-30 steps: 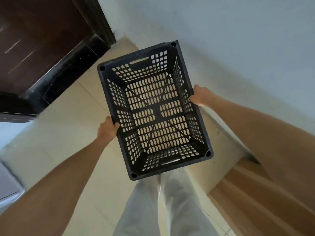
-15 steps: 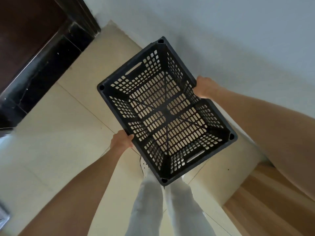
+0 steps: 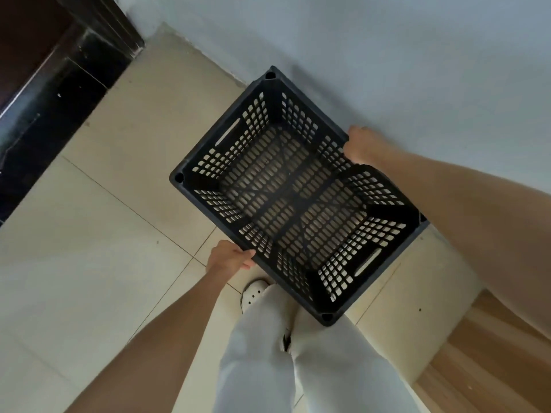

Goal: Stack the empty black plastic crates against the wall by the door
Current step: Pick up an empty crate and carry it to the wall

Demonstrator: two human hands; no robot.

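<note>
An empty black plastic crate (image 3: 292,198) with perforated walls and floor is in the middle of the head view, seen from above. It lies with one long side along the pale wall (image 3: 387,55), its far corner near the wall's foot. My left hand (image 3: 229,257) grips the near long rim. My right hand (image 3: 362,144) grips the far long rim, next to the wall. I cannot tell whether the crate rests on the floor or hangs just above it.
A dark wooden door (image 3: 32,40) with a black threshold (image 3: 59,96) is at the upper left. Cream floor tiles (image 3: 89,248) stretch left of the crate. A wooden surface (image 3: 492,353) is at the lower right. My white-trousered legs and a white shoe (image 3: 253,293) are below the crate.
The crate has turned clockwise and gone lower and closer to the wall. Both hands kept their grip on the long rims. The door has slid further to the upper left.
</note>
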